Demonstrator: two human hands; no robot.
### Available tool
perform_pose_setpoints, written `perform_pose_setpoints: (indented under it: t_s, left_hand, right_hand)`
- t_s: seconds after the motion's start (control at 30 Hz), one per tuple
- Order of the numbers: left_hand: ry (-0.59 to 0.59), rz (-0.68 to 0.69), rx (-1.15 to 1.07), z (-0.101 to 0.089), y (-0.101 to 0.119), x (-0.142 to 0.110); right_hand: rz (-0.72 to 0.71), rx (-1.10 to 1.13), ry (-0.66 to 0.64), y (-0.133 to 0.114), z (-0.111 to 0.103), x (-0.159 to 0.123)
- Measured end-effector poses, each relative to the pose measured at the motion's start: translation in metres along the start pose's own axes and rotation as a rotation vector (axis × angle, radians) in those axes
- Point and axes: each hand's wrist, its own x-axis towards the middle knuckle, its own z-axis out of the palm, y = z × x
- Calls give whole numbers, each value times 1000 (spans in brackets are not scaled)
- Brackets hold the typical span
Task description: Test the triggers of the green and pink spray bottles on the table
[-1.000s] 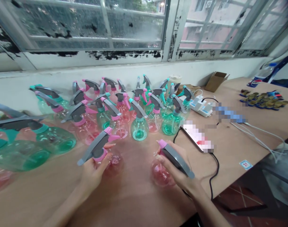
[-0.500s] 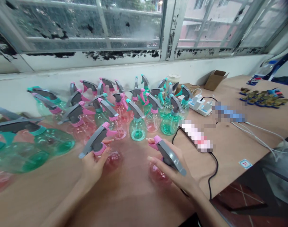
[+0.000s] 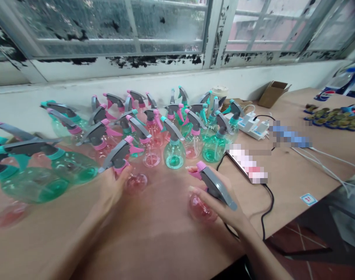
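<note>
Two pink-collared bottles, the left spray bottle and the right spray bottle, are over the worktop's front, fingers of the left hand and right hand clamped around their necks; a slack grip could let either slip and roll. Just beyond, the crowded upright bottles might topple if the left one's jutting spray head caught them. Farther right, a wide sweep could snag the black cord and tug the pixelated device.
</note>
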Motion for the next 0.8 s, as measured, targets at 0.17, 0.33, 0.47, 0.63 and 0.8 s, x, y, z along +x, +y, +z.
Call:
perform_pose_setpoints:
  t_s: [0.17, 0.33, 0.47, 0.63, 0.8]
  left_hand:
    - [230, 91, -8, -2, -13, -27]
    - [290, 52, -7, 1, -31, -66]
    - [294, -69, 63, 0, -31, -78]
    - [195, -7, 183, 2, -26, -79]
    - [98, 64, 168, 5, -24, -81]
  right_hand:
    - [-44, -14, 24, 2, 0, 1]
    - [-38, -31, 0, 1, -2, 3]
    - [-32, -34, 7, 1, -1, 3]
    - [-63, -53, 9, -5, 2, 6]
    - [-101, -64, -32, -10, 2, 11]
